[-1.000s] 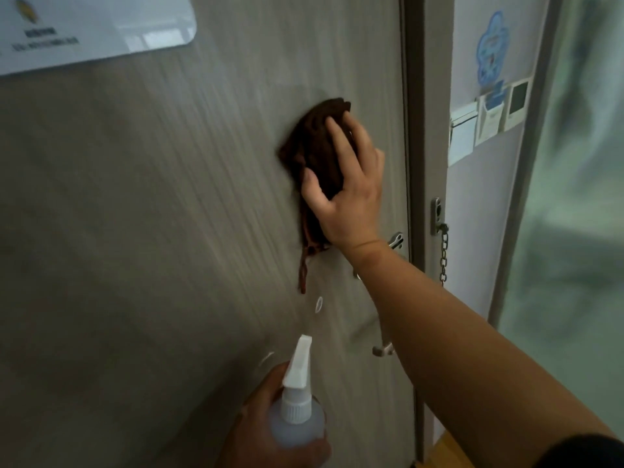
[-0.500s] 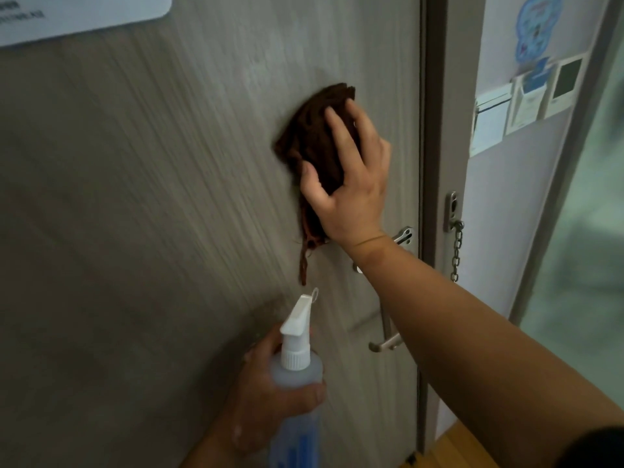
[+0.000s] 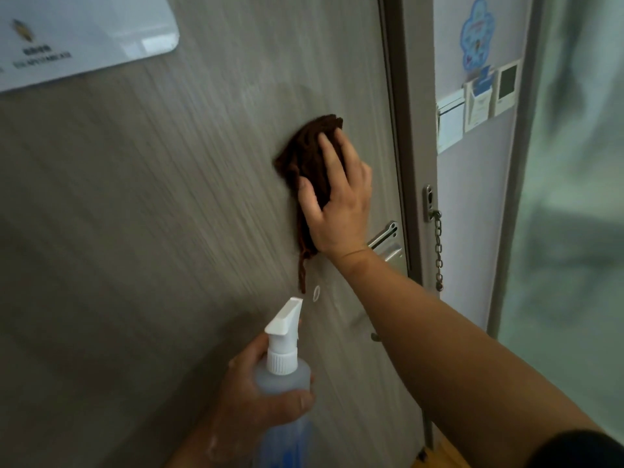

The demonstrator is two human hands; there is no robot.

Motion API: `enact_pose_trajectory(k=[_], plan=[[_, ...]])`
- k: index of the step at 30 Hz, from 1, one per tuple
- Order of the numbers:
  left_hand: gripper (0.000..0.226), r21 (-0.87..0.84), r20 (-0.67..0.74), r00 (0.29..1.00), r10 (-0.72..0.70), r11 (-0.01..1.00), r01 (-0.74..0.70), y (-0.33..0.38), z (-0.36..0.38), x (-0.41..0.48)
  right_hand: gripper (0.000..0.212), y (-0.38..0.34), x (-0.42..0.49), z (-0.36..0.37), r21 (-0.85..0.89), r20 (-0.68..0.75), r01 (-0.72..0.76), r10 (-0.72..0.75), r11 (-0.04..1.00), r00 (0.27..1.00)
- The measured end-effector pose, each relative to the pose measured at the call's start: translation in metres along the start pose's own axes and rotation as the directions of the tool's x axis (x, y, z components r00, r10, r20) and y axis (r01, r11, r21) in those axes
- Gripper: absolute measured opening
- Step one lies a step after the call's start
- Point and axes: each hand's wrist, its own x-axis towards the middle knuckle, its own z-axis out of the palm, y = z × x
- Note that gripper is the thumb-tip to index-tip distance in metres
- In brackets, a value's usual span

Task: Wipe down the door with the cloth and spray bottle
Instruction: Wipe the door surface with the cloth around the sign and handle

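Note:
A grey wood-grain door (image 3: 152, 214) fills the left and middle of the view. My right hand (image 3: 337, 204) presses a dark brown cloth (image 3: 309, 157) flat against the door, just above the metal handle plate; a strand of the cloth hangs down below my palm. Lower down, my left hand (image 3: 256, 396) grips a translucent spray bottle (image 3: 285, 376) by its neck. Its white nozzle points up toward the door, just below the hanging strand.
A silver lever handle (image 3: 385, 238) sits beside my right wrist. A door chain (image 3: 438, 251) hangs on the frame (image 3: 412, 130). A white sign (image 3: 84, 32) is at the upper left of the door. Card holders and a sticker (image 3: 477, 92) are on the right wall.
My right hand and the cloth have slid a little down the door. The spray bottle has stayed low in my left hand, and the view has shifted slightly.

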Motion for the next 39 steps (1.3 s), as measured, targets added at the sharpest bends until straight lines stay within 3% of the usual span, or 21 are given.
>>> enact_pose_trajectory(k=[3,6,9,15,19,28,35,39], plan=[[0.095,0.038,0.049,0.998,0.032,0.999,-0.034,0.001,-0.012,-0.004,0.058,-0.001,-0.046,0.005,-0.009,-0.021,-0.115,0.115,0.993,0.993],[0.103,0.078,0.092,0.995,0.047,0.995,-0.054,0.006,-0.022,-0.005,0.057,0.002,-0.121,0.010,-0.016,-0.004,-0.214,0.214,0.977,0.977],[0.094,0.036,0.155,0.988,0.029,0.999,-0.035,0.009,-0.028,-0.002,0.056,0.005,-0.156,0.014,-0.015,-0.009,-0.259,0.259,0.966,0.966],[0.067,0.001,0.169,0.985,0.031,1.000,-0.031,0.011,-0.044,0.011,0.055,0.006,-0.080,0.020,0.031,-0.076,-0.177,0.179,0.984,0.981],[0.072,0.025,0.180,0.982,0.054,0.998,-0.059,0.014,-0.048,0.020,0.057,0.008,-0.067,0.021,0.037,-0.082,-0.204,0.206,0.978,0.975],[0.080,0.008,0.220,0.975,0.034,0.999,-0.037,0.019,-0.060,0.022,0.062,-0.018,-0.239,0.030,0.022,-0.009,-0.323,0.323,0.946,0.946],[0.085,0.013,0.307,0.949,0.072,0.997,-0.080,0.024,-0.070,0.014,0.064,-0.012,-0.125,0.029,0.053,-0.097,-0.374,0.377,0.926,0.921],[0.077,0.102,0.361,0.929,0.086,0.986,-0.131,0.021,-0.081,0.013,0.068,-0.011,-0.120,0.028,0.059,-0.081,-0.377,0.381,0.924,0.921]])
